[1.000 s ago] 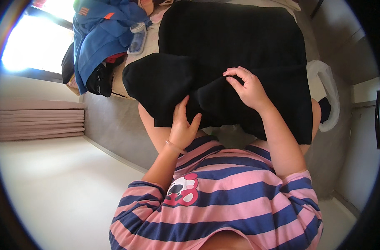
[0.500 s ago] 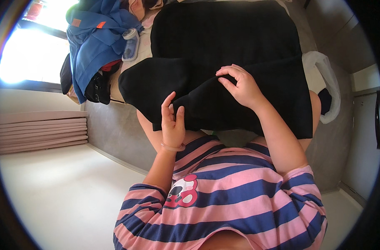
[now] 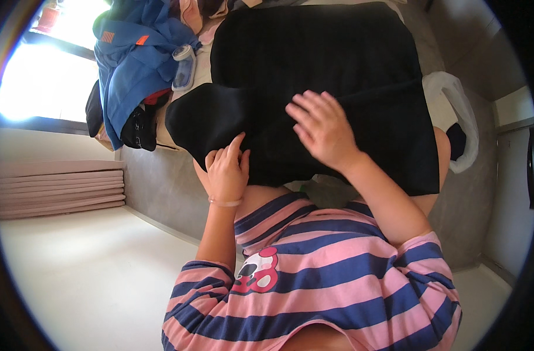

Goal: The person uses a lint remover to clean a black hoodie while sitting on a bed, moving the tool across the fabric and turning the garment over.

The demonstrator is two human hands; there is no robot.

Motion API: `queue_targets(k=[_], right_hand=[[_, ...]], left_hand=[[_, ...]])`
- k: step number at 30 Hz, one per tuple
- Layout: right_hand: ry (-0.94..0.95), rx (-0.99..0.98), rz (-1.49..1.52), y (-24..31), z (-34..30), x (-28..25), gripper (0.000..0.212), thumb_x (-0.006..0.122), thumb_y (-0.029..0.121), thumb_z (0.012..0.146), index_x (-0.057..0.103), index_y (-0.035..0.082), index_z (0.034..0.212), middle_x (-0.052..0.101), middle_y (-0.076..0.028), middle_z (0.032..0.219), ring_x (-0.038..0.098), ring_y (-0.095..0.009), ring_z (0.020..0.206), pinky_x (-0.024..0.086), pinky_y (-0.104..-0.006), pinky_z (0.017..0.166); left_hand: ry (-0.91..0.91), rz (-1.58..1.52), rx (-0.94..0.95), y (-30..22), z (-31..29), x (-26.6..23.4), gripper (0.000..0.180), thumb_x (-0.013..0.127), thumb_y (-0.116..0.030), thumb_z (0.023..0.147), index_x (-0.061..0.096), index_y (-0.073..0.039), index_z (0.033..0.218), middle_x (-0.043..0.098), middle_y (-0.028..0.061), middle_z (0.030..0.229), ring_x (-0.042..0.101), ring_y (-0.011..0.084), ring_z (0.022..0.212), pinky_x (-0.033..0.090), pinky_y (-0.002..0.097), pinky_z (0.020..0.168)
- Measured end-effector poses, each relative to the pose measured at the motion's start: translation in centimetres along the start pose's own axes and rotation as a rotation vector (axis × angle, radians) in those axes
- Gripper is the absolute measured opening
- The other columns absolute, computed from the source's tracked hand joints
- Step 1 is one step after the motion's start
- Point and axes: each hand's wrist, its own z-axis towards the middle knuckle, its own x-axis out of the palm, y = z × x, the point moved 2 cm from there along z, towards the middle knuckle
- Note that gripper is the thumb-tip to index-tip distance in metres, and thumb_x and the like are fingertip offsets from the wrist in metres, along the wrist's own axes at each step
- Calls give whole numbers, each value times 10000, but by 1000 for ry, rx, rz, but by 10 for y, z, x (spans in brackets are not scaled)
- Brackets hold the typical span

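A black cloth garment [image 3: 319, 52] lies spread over my thighs and the padded surface in front. Its rounded flap [image 3: 205, 117] sticks out to the left. My left hand [image 3: 226, 175], with a pale bracelet at the wrist, is at the near left edge of the cloth, below that flap. Its fingers are bent and closed on the black fabric, with the index finger stretched further than the others. Over the middle of the garment is my right hand [image 3: 325, 128], palm down, fingers apart and slightly blurred, holding nothing.
A blue garment [image 3: 132, 70] is heaped with other clothes at the far left. Beside it lies a clear, white-topped object [image 3: 184, 67]. At the right stands a white plastic bag [image 3: 463, 126] with dark cloth in it. Folded pinkish fabric [image 3: 56, 190] is at the left wall.
My left hand has moved left and its fingers have bent onto the cloth. My right hand has let go of the raised fold and spread out. The fold now lies flatter.
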Motion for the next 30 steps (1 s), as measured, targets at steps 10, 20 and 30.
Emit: queue_targets(k=[10, 20, 30], right_hand=[[452, -211, -297, 50, -38, 53, 592, 495, 192, 979, 376, 254, 1556, 154, -54, 1686, 100, -257, 1559, 17, -501, 1250], [427, -198, -242, 49, -39, 52, 557, 503, 199, 972, 440, 257, 1522, 193, -59, 1676, 140, -263, 1551, 31, -506, 1249], [361, 95, 467, 44, -19, 30, 596, 616, 268, 971, 427, 160, 1526, 351, -137, 1601, 288, -306, 1497, 179, -463, 1232]], left_hand=[[-575, -905, -684, 72, -9, -7, 608, 719, -170, 931, 417, -45, 1444, 603, 56, 1234, 565, 208, 1145, 412, 322, 998], [-212, -1680, -1002, 90, 18, 7, 186, 695, -125, 944, 637, -66, 1111, 663, 5, 957, 599, 107, 823, 492, 246, 806], [-527, -1571, -867, 34, 32, -19, 452, 633, -53, 912, 526, 26, 1344, 626, 159, 1238, 610, 342, 1164, 521, 447, 1006]])
